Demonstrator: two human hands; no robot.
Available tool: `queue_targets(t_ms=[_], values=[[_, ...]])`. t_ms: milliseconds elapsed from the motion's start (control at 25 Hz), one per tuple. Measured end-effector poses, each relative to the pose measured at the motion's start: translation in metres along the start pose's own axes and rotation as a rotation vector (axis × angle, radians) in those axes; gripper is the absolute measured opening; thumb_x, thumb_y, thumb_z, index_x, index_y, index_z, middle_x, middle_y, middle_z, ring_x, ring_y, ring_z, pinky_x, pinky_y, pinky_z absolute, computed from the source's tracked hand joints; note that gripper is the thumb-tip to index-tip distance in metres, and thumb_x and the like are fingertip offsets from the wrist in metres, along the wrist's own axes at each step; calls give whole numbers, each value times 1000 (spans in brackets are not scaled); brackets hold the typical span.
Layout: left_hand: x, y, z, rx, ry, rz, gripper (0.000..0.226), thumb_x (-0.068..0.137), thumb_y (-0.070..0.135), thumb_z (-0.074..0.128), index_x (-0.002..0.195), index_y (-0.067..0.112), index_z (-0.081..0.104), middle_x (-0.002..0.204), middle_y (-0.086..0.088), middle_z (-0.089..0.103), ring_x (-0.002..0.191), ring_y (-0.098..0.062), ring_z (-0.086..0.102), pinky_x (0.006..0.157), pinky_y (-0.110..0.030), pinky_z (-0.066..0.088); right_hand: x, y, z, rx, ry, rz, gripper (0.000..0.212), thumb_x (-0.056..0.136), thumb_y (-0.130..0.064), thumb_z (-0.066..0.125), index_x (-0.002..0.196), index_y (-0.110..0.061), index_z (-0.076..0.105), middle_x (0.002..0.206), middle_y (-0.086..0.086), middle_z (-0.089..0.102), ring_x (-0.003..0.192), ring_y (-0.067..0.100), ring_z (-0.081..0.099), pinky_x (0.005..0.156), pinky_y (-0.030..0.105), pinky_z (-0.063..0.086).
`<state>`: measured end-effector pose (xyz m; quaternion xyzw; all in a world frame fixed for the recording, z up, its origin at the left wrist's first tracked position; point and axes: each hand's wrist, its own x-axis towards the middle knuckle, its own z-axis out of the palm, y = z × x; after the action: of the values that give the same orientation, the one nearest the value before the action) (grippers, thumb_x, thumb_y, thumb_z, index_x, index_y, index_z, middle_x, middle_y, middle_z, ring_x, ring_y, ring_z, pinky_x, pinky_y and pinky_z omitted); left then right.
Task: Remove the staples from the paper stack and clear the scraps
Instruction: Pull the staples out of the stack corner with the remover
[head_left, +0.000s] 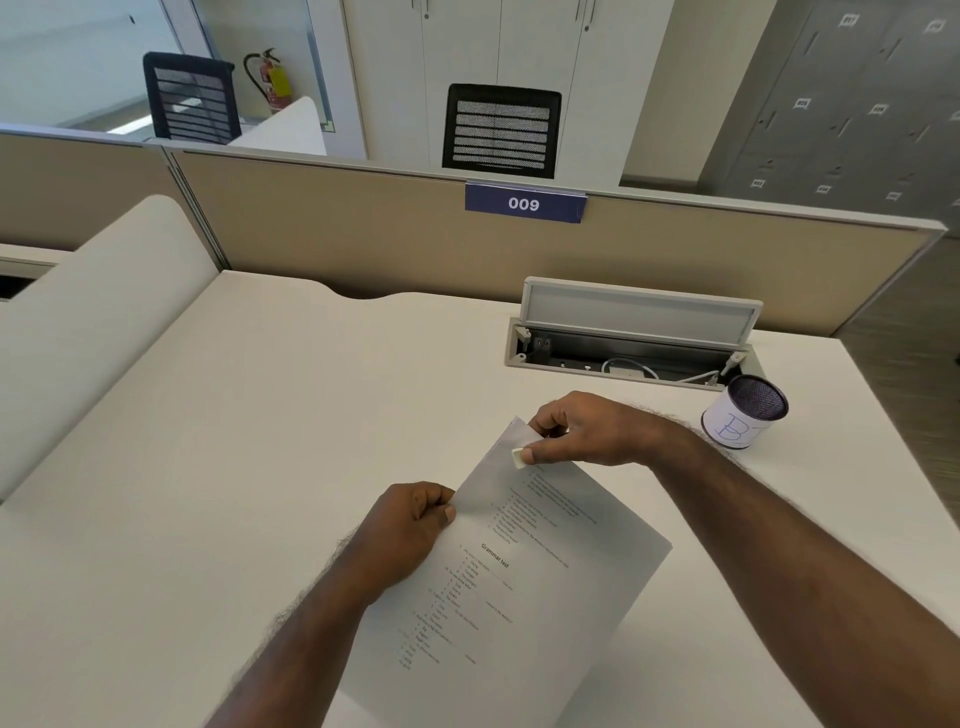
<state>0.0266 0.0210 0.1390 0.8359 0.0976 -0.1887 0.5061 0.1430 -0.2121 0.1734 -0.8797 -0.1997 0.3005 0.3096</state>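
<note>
Paper stack (519, 582) lies tilted on white surface (260, 441), printed side up, far corner lifted between both hands. Left hand (410, 530) pinches the stack's left edge, thumb on top, fingers curled under. Right hand (582, 431) grips the far corner, fingers (545, 421) curled round it, thumb pressing a small white piece (518, 457) against the sheet; cannot tell what the piece is. Mesh cup (745, 413) with a letter label stands right of the right hand, apart from it. Open cable tray (634, 338) sits beyond the fingers, lid up. Bare surface spreads left of the left hand up to the divider (363, 234).
</note>
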Motion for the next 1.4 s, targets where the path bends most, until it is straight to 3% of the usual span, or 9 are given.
queue_targets(t_ms=[400, 600, 760, 880, 1000, 1160, 1280, 1400], values=[[2, -3, 2, -2, -3, -4, 23, 98, 17, 53, 87, 19, 74, 75, 3, 78, 65, -14, 74, 58, -27, 57, 7, 3, 6, 0, 40, 12, 31, 83, -49, 67, 98, -24, 74, 91, -11, 69, 84, 17, 68, 67, 28, 52], [4, -9, 1, -40, 16, -35, 24, 98, 17, 53, 85, 19, 73, 72, 4, 77, 62, -12, 73, 56, -27, 54, 8, 2, 4, 45, -19, 21, 29, 84, -53, 64, 94, -27, 72, 96, -9, 71, 88, 15, 66, 70, 29, 49], [7, -17, -1, -93, 27, -66, 25, 98, 17, 52, 86, 18, 74, 76, 0, 78, 67, -19, 75, 61, -31, 58, 5, 6, -6, 164, 72, 22, 33, 85, -49, 64, 100, -20, 73, 89, -8, 70, 79, 10, 58, 61, 25, 42], [9, -26, -4, -129, 55, -90, 26, 98, 16, 53, 83, 17, 74, 73, -1, 78, 64, -18, 74, 59, -31, 56, 7, 22, -12, 307, 206, 16, 34, 85, -47, 60, 96, -16, 72, 91, 2, 70, 78, 13, 59, 59, 30, 45], [11, -39, -9, -162, 85, -128, 26, 98, 15, 53, 83, 17, 73, 74, -3, 78, 64, -21, 74, 61, -33, 57, 17, 48, -6, 360, 360, 135, 38, 88, -49, 61, 90, -12, 70, 84, 7, 68, 72, 17, 58, 59, 32, 47], [12, -56, -15, -221, 131, -164, 25, 97, 12, 53, 84, 15, 75, 78, -9, 78, 68, -27, 74, 67, -40, 59, 37, 84, 13, 303, 540, 316, 43, 82, -56, 63, 61, -18, 59, 61, 3, 59, 56, 19, 53, 56, 28, 42], [13, -63, -19, -248, 162, -183, 25, 97, 10, 53, 85, 14, 75, 79, -11, 78, 70, -31, 73, 69, -42, 59, 50, 108, 33, 164, 574, 455, 52, 81, -57, 58, 51, -15, 51, 49, 0, 59, 57, 22, 62, 60, 28, 47], [12, -68, -20, -253, 161, -189, 24, 97, 11, 53, 88, 13, 75, 82, -11, 78, 78, -37, 74, 72, -46, 59, 59, 125, 59, 119, 621, 582, 41, 79, -60, 55, 73, -19, 60, 77, 4, 68, 77, 28, 66, 69, 33, 52]])
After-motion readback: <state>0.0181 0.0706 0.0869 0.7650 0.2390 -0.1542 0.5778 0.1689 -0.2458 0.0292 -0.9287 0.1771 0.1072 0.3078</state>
